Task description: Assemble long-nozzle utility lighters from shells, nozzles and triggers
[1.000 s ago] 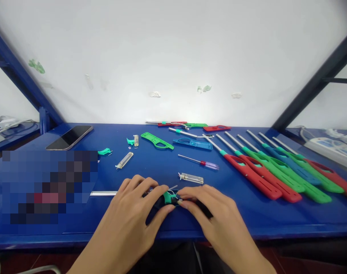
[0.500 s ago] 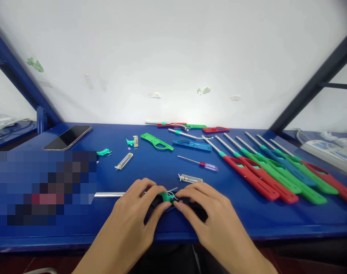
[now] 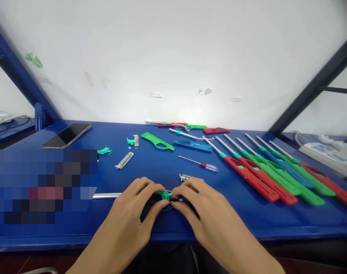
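Note:
Close to the table's front edge, both hands are bent over a partly assembled stick lighter. Its metal tube [image 3: 107, 195] sticks out to the left from under my left hand [image 3: 133, 213]. My left hand's fingers and thumb close around the lighter beside the green trigger [image 3: 163, 195]. A bit of blue handle shell shows beneath the trigger. My right hand [image 3: 203, 209] pinches at the trigger's right side, its thumb and fingertips nearly meeting the left ones. What exactly sits in the right fingertips is hidden. Just behind my right hand lies a clear fuel tank [image 3: 187, 177], partly covered.
A screwdriver [image 3: 209, 167], another clear tank [image 3: 124, 160] and loose green triggers [image 3: 104, 151] lie farther back. Behind them are a green handle shell [image 3: 156, 141] and a blue one [image 3: 192, 145]. Several lighters [image 3: 251, 180] line the right side; a phone [image 3: 67, 136] lies left.
My right fingers have shifted slightly left and down over the lighter. The thin white wires and the pale strip that stood above the trigger now barely show.

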### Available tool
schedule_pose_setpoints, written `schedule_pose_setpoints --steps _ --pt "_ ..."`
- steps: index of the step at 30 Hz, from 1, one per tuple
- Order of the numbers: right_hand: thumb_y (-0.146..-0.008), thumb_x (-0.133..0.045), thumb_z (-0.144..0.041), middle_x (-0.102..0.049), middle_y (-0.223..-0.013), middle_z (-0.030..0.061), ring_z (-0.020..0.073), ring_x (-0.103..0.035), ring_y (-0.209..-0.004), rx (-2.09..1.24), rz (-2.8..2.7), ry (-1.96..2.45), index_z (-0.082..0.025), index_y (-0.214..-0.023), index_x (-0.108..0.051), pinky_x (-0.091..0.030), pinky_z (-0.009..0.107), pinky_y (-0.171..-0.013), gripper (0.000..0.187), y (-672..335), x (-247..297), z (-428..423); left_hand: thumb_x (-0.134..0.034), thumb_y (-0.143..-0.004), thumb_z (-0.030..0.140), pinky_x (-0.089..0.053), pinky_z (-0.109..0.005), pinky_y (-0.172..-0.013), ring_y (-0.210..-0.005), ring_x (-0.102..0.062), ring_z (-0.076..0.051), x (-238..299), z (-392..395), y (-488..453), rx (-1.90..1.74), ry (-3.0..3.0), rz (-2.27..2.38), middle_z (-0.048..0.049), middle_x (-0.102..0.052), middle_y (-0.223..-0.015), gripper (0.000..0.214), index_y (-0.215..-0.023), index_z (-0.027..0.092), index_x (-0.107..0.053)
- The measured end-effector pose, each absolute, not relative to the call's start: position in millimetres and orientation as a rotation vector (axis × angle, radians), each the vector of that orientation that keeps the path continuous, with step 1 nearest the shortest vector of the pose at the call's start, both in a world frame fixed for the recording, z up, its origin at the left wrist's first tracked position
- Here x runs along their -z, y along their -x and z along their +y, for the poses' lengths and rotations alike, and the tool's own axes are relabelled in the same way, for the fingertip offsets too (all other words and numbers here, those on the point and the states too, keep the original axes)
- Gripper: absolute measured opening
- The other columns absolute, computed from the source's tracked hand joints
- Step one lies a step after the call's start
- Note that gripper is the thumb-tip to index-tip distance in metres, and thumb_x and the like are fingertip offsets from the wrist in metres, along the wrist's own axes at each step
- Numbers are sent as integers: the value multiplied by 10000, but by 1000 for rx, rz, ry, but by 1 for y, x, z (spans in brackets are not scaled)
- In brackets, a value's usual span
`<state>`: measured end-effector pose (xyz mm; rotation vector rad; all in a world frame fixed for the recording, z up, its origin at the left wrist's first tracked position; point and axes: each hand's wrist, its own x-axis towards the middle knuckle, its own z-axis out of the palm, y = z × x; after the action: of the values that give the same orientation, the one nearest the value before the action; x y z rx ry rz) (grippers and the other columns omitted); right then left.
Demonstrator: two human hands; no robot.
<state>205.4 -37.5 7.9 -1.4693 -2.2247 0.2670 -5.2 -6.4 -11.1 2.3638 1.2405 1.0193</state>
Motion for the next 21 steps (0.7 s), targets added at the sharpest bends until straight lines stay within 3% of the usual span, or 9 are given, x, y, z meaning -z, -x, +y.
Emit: schedule_pose_setpoints --steps 4,8,13,16,21 --pt "-947 -583 -25 -710 -1252 105 337 -715 -1132 -139 -2383 1447 -236 -1191 -669 -645 487 -854 334 -205 -14 -41 -586 -1059 257 -559 -331 -891 -992 -695 -204 11 -6 5 -1009 -2334 1227 -20 -697 -1104 127 -1132 289 -686" --pt "-861 -567 43 -632 -1359 110 322 -686 -1147 -138 -2457 1375 -236 -1282 -608 -624 486 -887 507 -212 -4 -36 -584 -1054 243 -561 -333 -875 -974 -693 -205 11 -4 5 -1028 -2316 1216 -20 -698 -1087 132 -1122 280 -691" --pt "-1055 -506 -100 -662 -1183 43 230 -691 -1050 -367 -2274 1389 -265 -1122 -627 -587 386 -863 215 -210 3 -26 -578 -1058 250 -552 -344 -873 -986 -682 -212 12 -6 6 -1012 -2297 1209 -24 -691 -1086 126 -1118 270 -688" --pt "-1091 -512 -143 -678 -1142 4 199 -681 -1061 -580 -2116 1430 -281 -1079 -626 -543 360 -911 179 -205 -2 -27 -563 -1072 269 -542 -349 -881 -1005 -671 -210 13 -7 6 -989 -2281 1217 -22 -673 -1112 126 -1137 282 -670" --pt "-1072 -552 -144 -710 -1029 -18 186 -680 -977 -607 -1977 1418 -269 -995 -645 -493 324 -864 174 -203 -3 -28 -542 -1088 288 -527 -342 -915 -1039 -662 -196 15 -8 7 -958 -2244 1233 -5 -653 -1135 123 -1160 309 -640"
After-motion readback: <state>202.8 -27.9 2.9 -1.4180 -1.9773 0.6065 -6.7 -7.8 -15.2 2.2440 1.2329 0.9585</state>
